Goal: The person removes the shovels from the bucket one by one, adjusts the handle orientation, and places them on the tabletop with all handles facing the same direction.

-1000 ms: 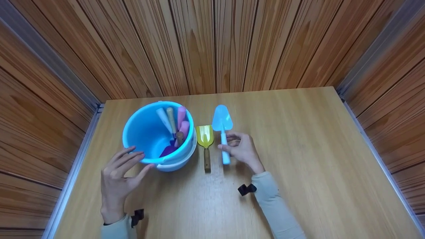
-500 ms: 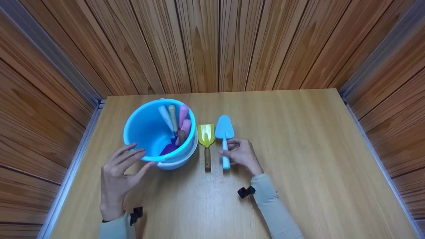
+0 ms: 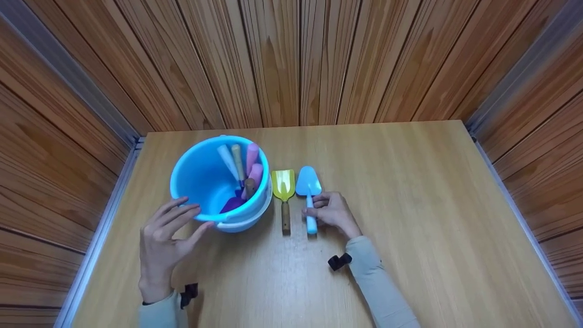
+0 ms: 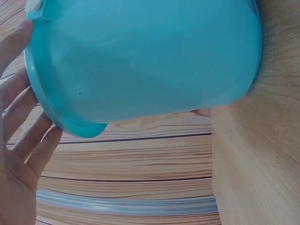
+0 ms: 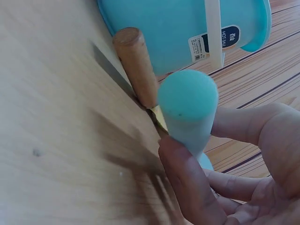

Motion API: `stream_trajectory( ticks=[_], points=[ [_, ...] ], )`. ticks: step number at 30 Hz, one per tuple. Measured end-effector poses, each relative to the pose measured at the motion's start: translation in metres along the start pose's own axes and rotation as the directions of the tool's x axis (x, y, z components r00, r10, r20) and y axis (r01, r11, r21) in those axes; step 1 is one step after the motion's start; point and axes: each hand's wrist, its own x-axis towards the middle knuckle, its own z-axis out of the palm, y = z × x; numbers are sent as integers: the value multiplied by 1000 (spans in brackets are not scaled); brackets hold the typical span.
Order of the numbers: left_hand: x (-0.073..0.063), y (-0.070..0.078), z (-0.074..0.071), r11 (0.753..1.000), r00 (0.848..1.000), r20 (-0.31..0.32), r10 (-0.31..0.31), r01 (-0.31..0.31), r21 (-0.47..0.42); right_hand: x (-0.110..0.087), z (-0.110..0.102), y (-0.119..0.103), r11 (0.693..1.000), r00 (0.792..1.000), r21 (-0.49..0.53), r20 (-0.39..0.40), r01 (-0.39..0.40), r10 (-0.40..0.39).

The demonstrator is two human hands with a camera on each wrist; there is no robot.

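My right hand pinches the handle of a light blue hand trowel between thumb and fingers, its blade pointing away from me. In the right wrist view the rounded handle end faces the camera, close over the table. My left hand has its fingers spread, with fingertips at the near-left rim of a blue bucket. The left wrist view shows those fingertips along the bucket's rim. Just left of the trowel lies a yellow shovel with a wooden handle, alongside it.
Several tools stand in the bucket, among them a pink handle, a wooden handle and a purple blade. The bucket's pale carrying handle hangs down its side. Wood-panelled walls surround the wooden table.
The right hand has brought the blue trowel down and slightly toward me, level beside the yellow shovel. My left hand has stayed at the bucket's rim.
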Motion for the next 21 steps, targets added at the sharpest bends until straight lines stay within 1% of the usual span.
stream_trajectory(
  ticks=[4,9,13,21],
  points=[
    [0,0,0,1000,1000,5,2,-2,14,1,-1,1,1000,1000,16,9,-2,1],
    [0,0,-1,1000,1000,1,1,-1,-3,1,-1,1,1000,1000,10,18,-11,11],
    [1,0,0,1000,1000,7,2,-2,-6,1,-1,2,1000,1000,8,8,-17,17],
    [0,1,-1,1000,1000,7,-9,9,-11,1,3,5,1000,1000,2,0,-4,4]
  ],
)
